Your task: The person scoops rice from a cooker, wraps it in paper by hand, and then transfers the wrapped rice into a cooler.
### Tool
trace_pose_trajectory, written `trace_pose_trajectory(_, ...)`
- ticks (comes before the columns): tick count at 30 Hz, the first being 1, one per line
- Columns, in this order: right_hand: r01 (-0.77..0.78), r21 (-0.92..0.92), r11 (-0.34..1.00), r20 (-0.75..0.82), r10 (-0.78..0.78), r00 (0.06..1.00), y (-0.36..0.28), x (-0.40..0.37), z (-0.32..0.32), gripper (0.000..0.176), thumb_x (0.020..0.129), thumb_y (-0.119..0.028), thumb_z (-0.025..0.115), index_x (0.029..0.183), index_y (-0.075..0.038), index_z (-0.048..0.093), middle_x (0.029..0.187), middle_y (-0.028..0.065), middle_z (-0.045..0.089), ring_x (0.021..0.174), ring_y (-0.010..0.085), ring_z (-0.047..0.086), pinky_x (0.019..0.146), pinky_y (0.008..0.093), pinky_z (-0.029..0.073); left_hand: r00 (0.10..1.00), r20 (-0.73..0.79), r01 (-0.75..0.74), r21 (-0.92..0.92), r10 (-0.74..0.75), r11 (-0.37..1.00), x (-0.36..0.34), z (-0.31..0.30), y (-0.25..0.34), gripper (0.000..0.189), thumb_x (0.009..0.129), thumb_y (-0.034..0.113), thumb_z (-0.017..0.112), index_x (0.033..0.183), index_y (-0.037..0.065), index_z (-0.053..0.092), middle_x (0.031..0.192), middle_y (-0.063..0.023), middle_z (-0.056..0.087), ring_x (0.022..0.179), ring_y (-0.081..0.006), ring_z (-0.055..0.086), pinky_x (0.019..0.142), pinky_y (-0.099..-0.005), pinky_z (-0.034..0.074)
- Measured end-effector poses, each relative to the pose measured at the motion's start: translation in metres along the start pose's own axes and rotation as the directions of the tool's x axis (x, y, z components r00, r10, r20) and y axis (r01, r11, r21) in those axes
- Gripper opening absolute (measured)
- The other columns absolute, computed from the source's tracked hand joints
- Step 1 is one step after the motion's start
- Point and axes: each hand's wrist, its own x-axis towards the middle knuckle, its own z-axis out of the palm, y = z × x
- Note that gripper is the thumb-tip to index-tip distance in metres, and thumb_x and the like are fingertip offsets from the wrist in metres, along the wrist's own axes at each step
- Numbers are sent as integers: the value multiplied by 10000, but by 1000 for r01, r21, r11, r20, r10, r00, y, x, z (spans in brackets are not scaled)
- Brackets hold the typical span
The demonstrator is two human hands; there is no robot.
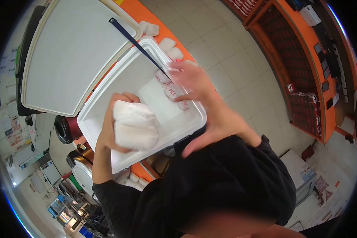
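Observation:
My left hand (121, 99) is wrapped round two white wrapped packs (135, 125), held together over the near left part of an open white cooler box (141, 97). My right hand (198, 95), slightly blurred, has its fingers spread and holds nothing, above the box's right rim. Under it, inside the box, lie several clear packs with red "RICE" lettering (170, 91) along the right wall. A dark strap (137, 43) runs from the raised lid to the box's right side.
The white lid (75, 55) stands open at the left. More white packs (168, 45) lie on the orange counter (141, 14) beyond the box. A dark red appliance (66, 129) is left of the box. Orange shelving (293, 67) stands across the tiled floor (226, 51).

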Motion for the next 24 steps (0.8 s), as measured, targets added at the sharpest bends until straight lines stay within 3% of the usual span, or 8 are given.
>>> trace_pose_trajectory(2, 38, 225, 974, -110, -13, 994, -9, 11, 30, 842, 577, -275, 889, 1279, -54, 481, 1279, 151, 496, 1247, 331, 413, 1034, 457, 356, 990, 44, -128, -155, 136, 980, 22, 30, 14, 969, 478, 190, 856, 1290, 55, 343, 1265, -146, 422, 1177, -274, 480, 970, -372, 419)
trace_pose_trajectory(4, -2, 216, 976, -138, 32, 990, 0, -1, 18, 829, 566, -236, 891, 1270, -67, 487, 1268, 138, 504, 1228, 308, 438, 1026, 435, 371, 967, -223, -69, 240, 124, 968, 48, 76, 36, 1089, 513, 201, 838, 1399, 45, 224, 1397, -179, 287, 1311, -282, 354, 1045, -381, 343)
trace_pose_trajectory(7, -117, 463, 879, -138, 202, 970, 37, -34, -21, 802, 531, -114, 876, 1241, -100, 503, 1226, 94, 533, 1168, 247, 508, 991, 364, 407, 971, -111, -84, 666, 210, 741, 63, 69, 38, 997, 649, 254, 800, 1428, 28, 220, 1444, -204, 275, 1331, -335, 322, 1060, -411, 273)
trace_pose_trajectory(10, -405, 681, 610, -41, 583, 811, 76, -87, -66, 704, 579, -110, 811, 1219, -108, 517, 1220, 88, 523, 1168, 234, 498, 973, 362, 414, 953, 10, 177, 793, -304, 582, 29, 2, -31, 654, 786, 214, 680, 1352, 36, 405, 1286, -170, 484, 1256, -355, 420, 1021, -452, 340)
trace_pose_trajectory(13, -668, 463, 583, -22, 761, 649, 150, -140, -84, 618, 667, -173, 734, 1242, -129, 510, 1216, 101, 514, 1165, 225, 486, 970, 367, 413, 655, -167, 454, 866, -737, 208, -52, -29, -159, 569, 793, 191, 685, 1303, 76, 462, 1258, -146, 502, 1164, -352, 491, 988, -480, 374)
trace_pose_trajectory(15, -844, 298, 446, 114, 861, 495, 208, -174, -73, 621, 733, -222, 672, 1308, -147, 447, 1184, 111, 521, 1153, 222, 482, 875, 375, 471, 679, -55, 39, 998, -732, -39, -98, -25, -212, 632, 780, 130, 688, 1347, 89, 412, 1374, -140, 415, 1198, -343, 473, 985, -479, 408)
trace_pose_trajectory(21, -644, 763, 56, 213, 919, 333, 250, -201, -36, 624, 823, -293, 594, 1376, -141, 347, 1106, 99, 541, 958, 184, 564, 611, 344, 515, 669, 59, 18, 995, -741, 95, -140, -32, -271, 707, 622, 8, 744, 1278, 101, 497, 1371, -154, 382, 1219, -393, 423, 981, -524, 409)
trace_pose_trajectory(24, -593, 781, 196, 83, 908, 410, 274, -174, -32, 578, 846, -362, 589, 1346, -137, 407, 1154, 96, 536, 925, 190, 581, 595, 327, 510, 516, -52, 166, 985, -855, 40, -133, -30, -278, 673, 607, -37, 714, 1237, 113, 533, 1374, -141, 368, 1195, -385, 430, 954, -524, 426)
